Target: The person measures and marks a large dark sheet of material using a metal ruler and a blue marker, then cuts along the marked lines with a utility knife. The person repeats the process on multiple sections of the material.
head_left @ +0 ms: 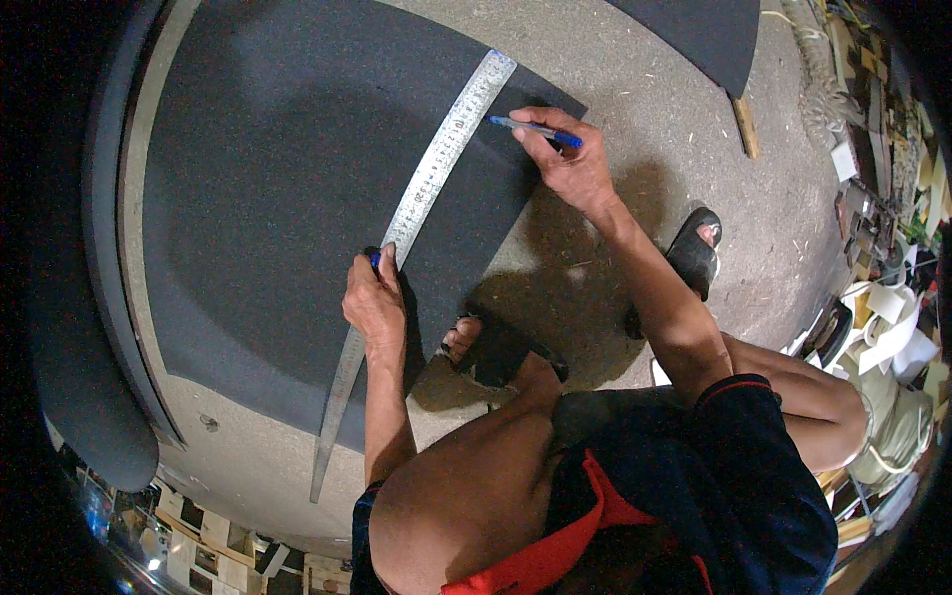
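A dark grey foam-like sheet [268,198] lies flat on the floor in front of me. Across it runs a long steel ruler [451,139], slanting from the sheet's far edge to beyond its near edge. My left hand [375,302] is closed on the ruler partway along, and a small blue piece, perhaps a pen cap, shows at its fingers. Between the thumb and fingers of my right hand [570,164] is a ballpoint pen [535,129] with blue ends. Its tip points left, just right of the ruler and over the sheet.
Another dark sheet [699,35] lies at the far right beside a wooden stick [746,127]. A thick dark roll [69,297] rests along the left side. White scraps [888,327] and mixed clutter line the right; wooden pieces [208,545] are at lower left. My sandalled foot [486,347] is by the sheet's near corner.
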`<act>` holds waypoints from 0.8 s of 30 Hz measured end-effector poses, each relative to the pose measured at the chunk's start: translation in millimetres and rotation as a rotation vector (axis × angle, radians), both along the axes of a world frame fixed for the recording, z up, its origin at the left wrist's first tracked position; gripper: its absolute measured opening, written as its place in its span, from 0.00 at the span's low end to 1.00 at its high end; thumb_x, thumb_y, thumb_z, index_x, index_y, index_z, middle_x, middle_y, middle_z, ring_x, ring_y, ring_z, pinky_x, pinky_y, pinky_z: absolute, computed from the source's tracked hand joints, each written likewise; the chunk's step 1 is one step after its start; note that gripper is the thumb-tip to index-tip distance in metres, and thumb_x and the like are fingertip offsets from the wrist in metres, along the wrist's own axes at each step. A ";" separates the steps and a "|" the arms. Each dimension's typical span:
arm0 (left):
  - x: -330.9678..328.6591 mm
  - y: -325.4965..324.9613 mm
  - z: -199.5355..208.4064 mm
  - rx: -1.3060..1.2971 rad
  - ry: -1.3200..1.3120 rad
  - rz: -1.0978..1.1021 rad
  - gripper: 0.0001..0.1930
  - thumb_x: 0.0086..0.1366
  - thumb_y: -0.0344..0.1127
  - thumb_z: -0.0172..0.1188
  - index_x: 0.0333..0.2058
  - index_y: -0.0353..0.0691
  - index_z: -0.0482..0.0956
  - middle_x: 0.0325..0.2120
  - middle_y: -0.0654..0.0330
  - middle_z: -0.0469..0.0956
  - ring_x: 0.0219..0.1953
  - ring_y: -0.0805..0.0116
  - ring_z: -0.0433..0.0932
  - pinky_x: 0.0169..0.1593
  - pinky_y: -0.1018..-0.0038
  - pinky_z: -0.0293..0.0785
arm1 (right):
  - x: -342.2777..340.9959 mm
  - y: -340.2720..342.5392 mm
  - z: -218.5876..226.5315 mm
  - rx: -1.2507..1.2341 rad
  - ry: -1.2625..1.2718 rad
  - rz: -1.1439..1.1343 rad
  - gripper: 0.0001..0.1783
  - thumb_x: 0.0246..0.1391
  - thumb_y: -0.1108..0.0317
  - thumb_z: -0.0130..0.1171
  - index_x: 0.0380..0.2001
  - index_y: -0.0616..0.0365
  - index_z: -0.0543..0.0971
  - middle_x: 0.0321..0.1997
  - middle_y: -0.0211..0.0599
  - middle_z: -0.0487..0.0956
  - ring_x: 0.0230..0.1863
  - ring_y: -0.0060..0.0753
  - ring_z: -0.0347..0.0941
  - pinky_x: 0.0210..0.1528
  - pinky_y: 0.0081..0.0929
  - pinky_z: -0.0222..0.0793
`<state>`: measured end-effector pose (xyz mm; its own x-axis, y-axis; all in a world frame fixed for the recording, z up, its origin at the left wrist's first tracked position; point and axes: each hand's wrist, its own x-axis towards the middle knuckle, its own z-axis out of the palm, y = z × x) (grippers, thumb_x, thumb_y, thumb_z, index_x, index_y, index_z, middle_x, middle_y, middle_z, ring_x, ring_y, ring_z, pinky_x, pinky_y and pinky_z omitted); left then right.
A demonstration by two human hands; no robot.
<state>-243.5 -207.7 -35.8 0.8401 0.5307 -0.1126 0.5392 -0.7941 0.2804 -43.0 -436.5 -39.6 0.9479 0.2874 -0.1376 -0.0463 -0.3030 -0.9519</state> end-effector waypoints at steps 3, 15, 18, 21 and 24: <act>0.5 -0.5 1.1 -0.012 0.018 0.019 0.17 0.68 0.44 0.63 0.29 0.35 0.75 0.25 0.46 0.79 0.26 0.44 0.81 0.28 0.55 0.76 | -0.2 1.1 3.0 -0.011 0.025 -0.010 0.11 0.59 0.70 0.66 0.46 0.57 0.85 0.41 0.28 0.83 0.41 0.18 0.73 0.44 0.19 0.69; 0.5 0.7 -0.8 -0.006 -0.013 0.013 0.17 0.68 0.45 0.63 0.30 0.36 0.75 0.26 0.46 0.80 0.27 0.43 0.81 0.29 0.55 0.76 | 0.3 3.2 8.1 -0.011 0.030 -0.010 0.10 0.61 0.72 0.64 0.46 0.57 0.84 0.35 0.26 0.80 0.34 0.17 0.70 0.37 0.18 0.65; -1.7 0.6 -0.1 -0.035 0.024 0.026 0.17 0.68 0.45 0.63 0.30 0.35 0.75 0.26 0.45 0.80 0.27 0.43 0.81 0.28 0.55 0.76 | 4.9 7.1 14.0 -0.139 -0.246 0.014 0.14 0.61 0.73 0.62 0.50 0.57 0.82 0.38 0.35 0.82 0.40 0.28 0.76 0.43 0.24 0.71; -1.4 3.1 -0.5 -0.023 -0.014 -0.012 0.17 0.68 0.45 0.64 0.30 0.36 0.75 0.26 0.45 0.80 0.26 0.43 0.81 0.28 0.55 0.75 | 11.5 19.1 18.2 -0.332 -0.568 0.121 0.20 0.59 0.74 0.61 0.55 0.56 0.78 0.46 0.47 0.81 0.49 0.43 0.78 0.51 0.35 0.74; -2.1 5.9 -2.1 -0.039 0.012 -0.009 0.18 0.68 0.45 0.64 0.29 0.35 0.75 0.26 0.45 0.80 0.26 0.42 0.81 0.28 0.55 0.75 | 12.4 28.5 -2.4 -0.491 -0.659 0.237 0.26 0.57 0.71 0.63 0.60 0.53 0.75 0.59 0.52 0.76 0.63 0.52 0.71 0.64 0.46 0.67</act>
<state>-245.6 -201.8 -37.9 0.8432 0.5182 -0.1430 0.5357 -0.7874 0.3051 -30.6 -408.0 -42.0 0.8005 0.5398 0.2603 0.5872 -0.6197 -0.5207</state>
